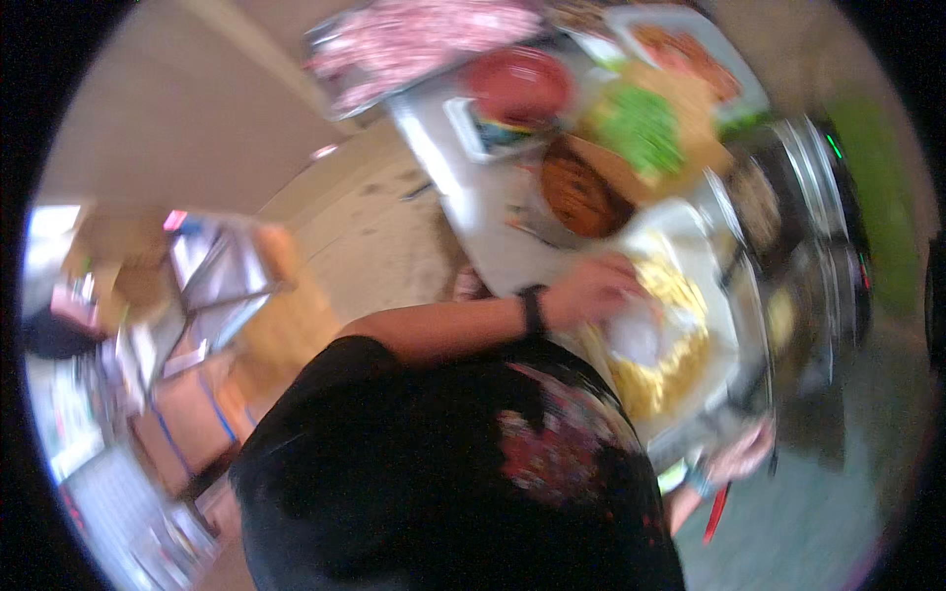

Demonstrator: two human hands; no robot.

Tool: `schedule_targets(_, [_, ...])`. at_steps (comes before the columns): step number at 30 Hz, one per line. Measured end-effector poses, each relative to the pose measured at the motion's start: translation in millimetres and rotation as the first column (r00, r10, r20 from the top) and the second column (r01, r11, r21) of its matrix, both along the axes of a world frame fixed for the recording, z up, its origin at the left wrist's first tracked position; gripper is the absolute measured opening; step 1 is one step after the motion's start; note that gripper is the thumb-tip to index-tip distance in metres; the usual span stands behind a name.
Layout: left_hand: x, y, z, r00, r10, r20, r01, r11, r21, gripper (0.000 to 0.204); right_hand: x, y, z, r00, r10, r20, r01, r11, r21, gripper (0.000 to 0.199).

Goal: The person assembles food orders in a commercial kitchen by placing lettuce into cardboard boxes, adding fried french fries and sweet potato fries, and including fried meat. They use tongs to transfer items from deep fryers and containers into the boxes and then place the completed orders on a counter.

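The whole picture is motion-blurred and tilted. My left hand (603, 286), with a black band on the wrist, reaches over a white tray (719, 295) heaped with yellow shredded food (670, 364). Its fingers lie against a pale round lump (634, 333) in the food, and the blur hides whether they grip it. My right hand (744, 451), wearing a teal wristband, is at the tray's near corner, beside a thin red thing (716, 512). My black printed shirt (443, 473) fills the lower middle.
On the grey counter (483, 197) stand a brown round dish (581, 187), a red bowl (520, 84), green food on a board (642, 123), a tray of orange food (690, 54) and a pink-patterned tray (414, 44). Metal pots (818, 227) are at the right. Boxes and clutter (187, 394) are on the left.
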State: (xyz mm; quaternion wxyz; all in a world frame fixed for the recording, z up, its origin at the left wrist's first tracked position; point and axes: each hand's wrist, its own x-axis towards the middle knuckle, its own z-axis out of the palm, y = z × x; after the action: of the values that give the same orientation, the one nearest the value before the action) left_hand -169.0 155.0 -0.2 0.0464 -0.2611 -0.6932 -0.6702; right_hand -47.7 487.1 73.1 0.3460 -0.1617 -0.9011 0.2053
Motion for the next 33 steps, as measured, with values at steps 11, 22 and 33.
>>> schedule_targets(11, [21,-46,37,0.91,0.306,-0.28,-0.311,0.95,0.027,0.009,-64,-181,-10,0.672,0.686,0.279,-0.569,0.72,-0.398,0.035])
schedule_targets(22, [109,-146,56,0.864,0.502,-0.051,-0.504,0.863,-0.046,0.027,-91,-301,18,0.084,0.986,0.142,-0.988,0.101,-0.114,0.016])
schedule_targets(33, [252,-227,45,0.487,0.849,0.206,-0.849,0.515,-0.115,0.019,-8,-443,20,-0.418,0.906,0.072,-0.9,-0.401,-0.172,0.02])
